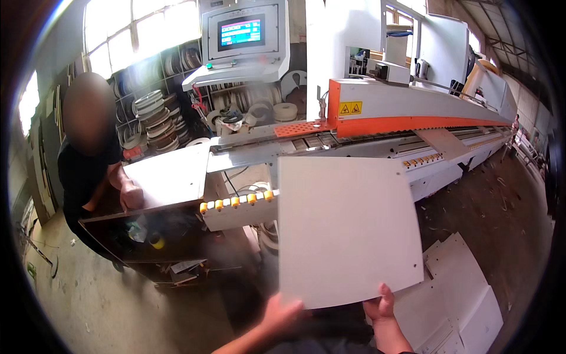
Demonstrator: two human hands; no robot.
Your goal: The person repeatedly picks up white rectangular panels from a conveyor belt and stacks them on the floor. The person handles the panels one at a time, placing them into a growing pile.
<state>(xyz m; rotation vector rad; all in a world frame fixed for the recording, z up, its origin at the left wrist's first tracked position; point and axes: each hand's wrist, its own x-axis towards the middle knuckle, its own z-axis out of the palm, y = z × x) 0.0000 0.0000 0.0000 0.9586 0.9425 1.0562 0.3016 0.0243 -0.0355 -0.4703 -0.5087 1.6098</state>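
A large white board (348, 230) with small dark holes near its right edge is held up in front of me. My left hand (282, 312) grips its lower left corner, thumb along the edge and the other fingers hidden. At the lower right edge, my right hand (381, 305) supports the board, its thumb raised at the edge and the rest of its fingers mostly behind. Just beyond the board runs a long grey and orange edge-banding machine (401, 106), with a row of yellow rollers (236, 202) along its near side.
A stack of white boards (454, 295) lies low on the right. To the left, a co-worker (88, 147) stands at a wooden bench (147, 218) with a white panel (168, 174) on top. A control screen (240, 32) and edging rolls (154, 115) are behind.
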